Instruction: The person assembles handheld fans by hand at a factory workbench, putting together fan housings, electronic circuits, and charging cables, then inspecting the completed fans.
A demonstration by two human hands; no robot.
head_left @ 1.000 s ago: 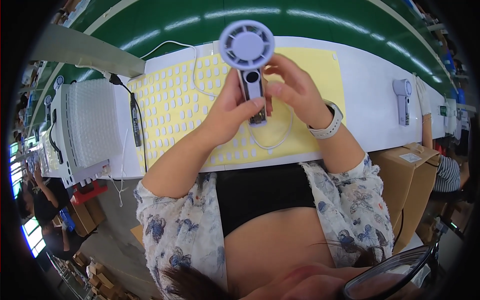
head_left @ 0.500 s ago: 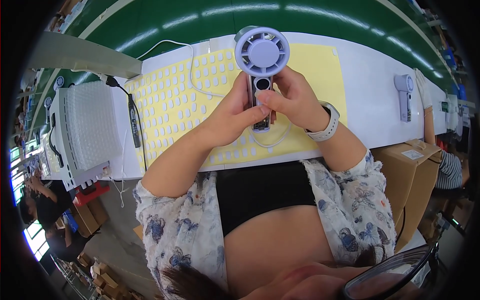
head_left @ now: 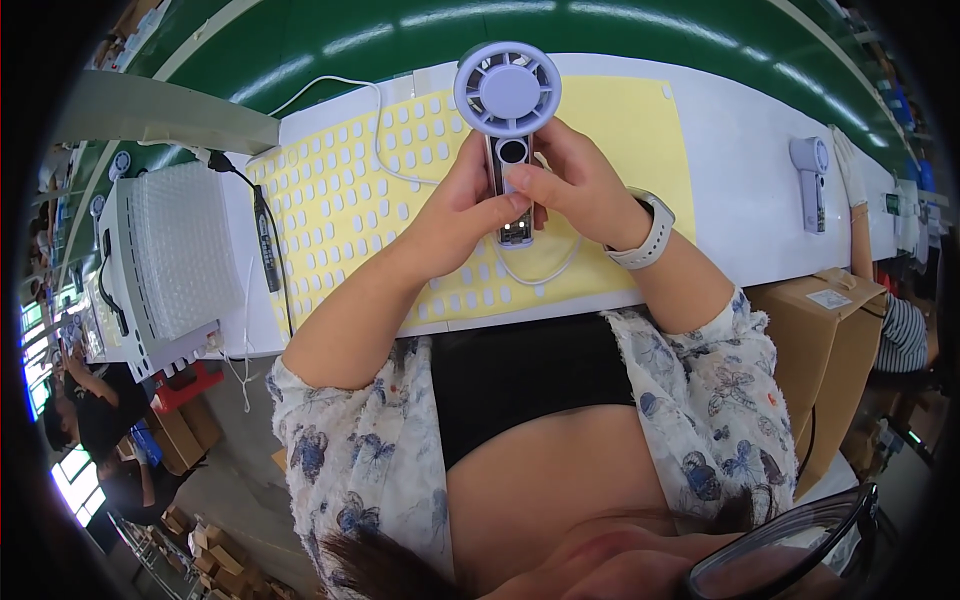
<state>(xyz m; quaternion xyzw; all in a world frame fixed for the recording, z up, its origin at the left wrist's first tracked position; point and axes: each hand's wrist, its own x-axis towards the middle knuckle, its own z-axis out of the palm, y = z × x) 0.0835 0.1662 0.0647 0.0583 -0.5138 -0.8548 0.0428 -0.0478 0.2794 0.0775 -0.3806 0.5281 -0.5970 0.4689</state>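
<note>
Between my two hands a small lavender handheld fan (head_left: 507, 92) is held upright over the table, its round spoked head at the top. Its handle has a dark front with a round black spot, and two small lights glow near its lower end. My left hand (head_left: 468, 205) is closed around the left side of the handle, thumb across the front. From the right, my right hand (head_left: 580, 185) grips the handle too, its thumb pressed on the front below the black spot. Other fingers are partly hidden behind the fan.
Beneath my hands lies a yellow sheet (head_left: 640, 150) with rows of small white oval pads. A white cable (head_left: 380, 140) crosses it. At left are a black cord (head_left: 266, 240) and a bubble-wrapped box (head_left: 185, 240). Another lavender fan (head_left: 810, 180) and a carton (head_left: 820, 330) are at right.
Both hands and the fan have shifted slightly left and upward in the picture. Lights near the handle's lower end now glow. My grip stays on the fan.
</note>
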